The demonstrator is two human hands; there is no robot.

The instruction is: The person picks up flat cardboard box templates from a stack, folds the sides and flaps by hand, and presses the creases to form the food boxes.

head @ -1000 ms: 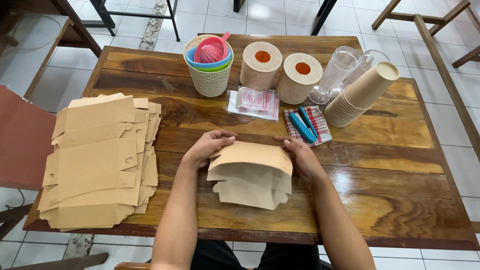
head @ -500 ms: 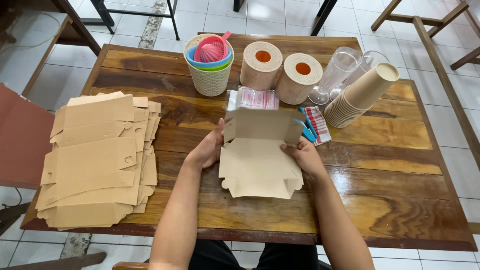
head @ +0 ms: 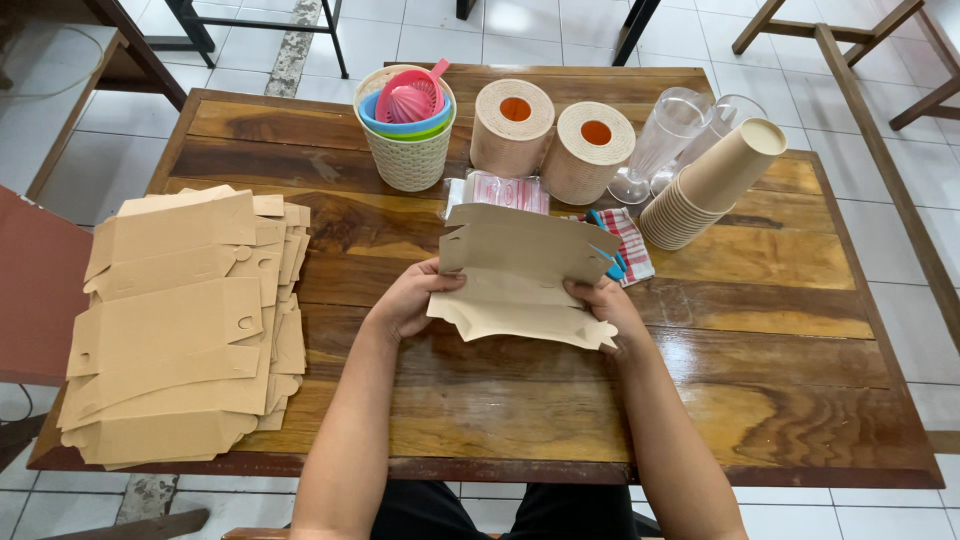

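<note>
Cardboard box blank [head: 520,275] now lifted, long axis left-right, left hand [head: 408,300] and right hand [head: 608,305] fingers clamped on its ends

so on the table [head: 780,330]: two paper rolls [head: 512,128], one woven basket [head: 408,160], one stack of paper cups [head: 708,186], two clear glasses [head: 662,140], one pile of flat cardboard blanks [head: 180,330], one held blank [head: 525,275].

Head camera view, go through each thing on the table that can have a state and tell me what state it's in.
Cardboard box blank: held off the table, partly folded.
Left hand: grip on the blank's left edge.
Right hand: grip on the blank's right edge.
Stack of box blanks: flat, unfolded.
Paper cups: nested, lying tilted.
Tissue rolls: two, side by side, cores showing.
Clear glasses: lying down, seemingly empty.
Woven basket: upright, holding plastic bowls.
</note>
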